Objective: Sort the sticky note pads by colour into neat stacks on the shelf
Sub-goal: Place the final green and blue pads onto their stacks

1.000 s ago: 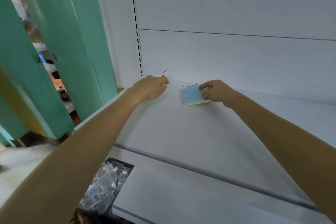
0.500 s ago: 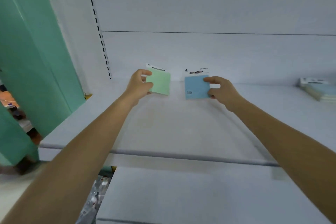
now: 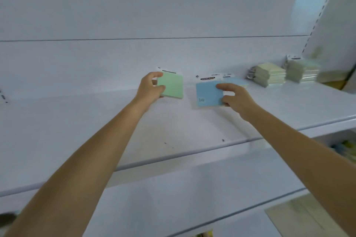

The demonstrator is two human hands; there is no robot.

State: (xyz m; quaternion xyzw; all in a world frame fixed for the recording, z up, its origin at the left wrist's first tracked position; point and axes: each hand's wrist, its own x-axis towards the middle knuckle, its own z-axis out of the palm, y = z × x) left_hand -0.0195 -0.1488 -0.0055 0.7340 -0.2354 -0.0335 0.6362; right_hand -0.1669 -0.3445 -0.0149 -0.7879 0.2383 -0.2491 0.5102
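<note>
1. On the white shelf (image 3: 81,132), both bare arms reach forward toward the back panel (image 3: 134,57), each hand with one sticky note pad.
2. The left hand (image 3: 149,89) grips a green pad (image 3: 171,86) by its left edge, thumb on the front face and fingers curled behind it; the pad is tilted up, its lower edge at or just above the shelf surface, which of the two I cannot tell.
3. The right hand (image 3: 234,100) pinches a blue pad (image 3: 209,94) at its right edge, thumb low and forefinger across the upper face. A white header card with dark print sits at the pad's top.
4. The two pads stand just beside each other, apart, with a bare strip of shelf between them.
5. Behind the blue pad a second pale blue pad (image 3: 238,82) lies flat on the shelf.
6. Further right, two stacks of pale yellow-green pads (image 3: 269,76) and (image 3: 302,71) rest near the shelf's right upright (image 3: 316,17); the far one is blurred.
7. Below, a lower shelf (image 3: 173,198) runs across the view.
</note>
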